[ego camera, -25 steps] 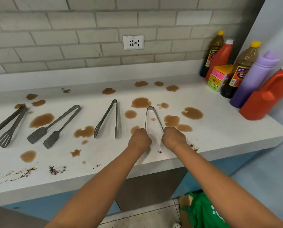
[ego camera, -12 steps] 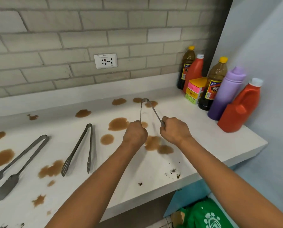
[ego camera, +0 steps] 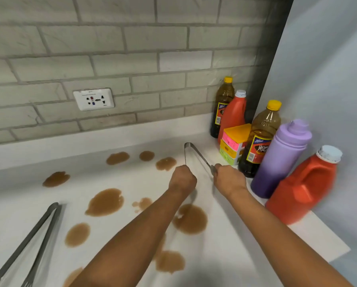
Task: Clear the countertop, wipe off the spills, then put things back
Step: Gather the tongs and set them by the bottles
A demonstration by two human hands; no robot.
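Tongs [ego camera: 195,155] sit clamped in both fists: the left hand [ego camera: 182,180] is wrapped around one arm, the right hand [ego camera: 229,180] around the other, so the two arms are spread apart and the looped hinge end points away from the person, toward the wall. Whether the tongs touch the tabletop [ego camera: 231,245] cannot be told. Just past the right hand stand a dark bottle with a yellow cap [ego camera: 261,139], a purple bottle [ego camera: 281,160] and a red jug [ego camera: 304,187], with a stack of coloured sponges [ego camera: 234,142] and two more bottles behind them in the corner. Brown spills [ego camera: 105,201] dot the white surface beneath and to the left of the left forearm. Farther left, near the lower edge, a second pair of tongs [ego camera: 31,243] lies flat. A wall socket [ego camera: 93,99] is set in the brick wall beyond.
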